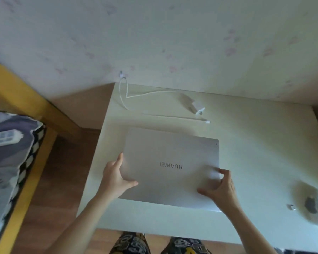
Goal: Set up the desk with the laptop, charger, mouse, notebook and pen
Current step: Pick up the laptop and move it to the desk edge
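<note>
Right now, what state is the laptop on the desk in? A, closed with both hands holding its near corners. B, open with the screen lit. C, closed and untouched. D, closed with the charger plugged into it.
A: the laptop lies lid-down, logo showing, with the left hand and right hand gripping its near corners; the charger lies apart behind it.

A white desk (246, 136) meets flowered wallpaper (154, 37); wooden floor (62, 171), yellow bed frame (17, 92).
</note>
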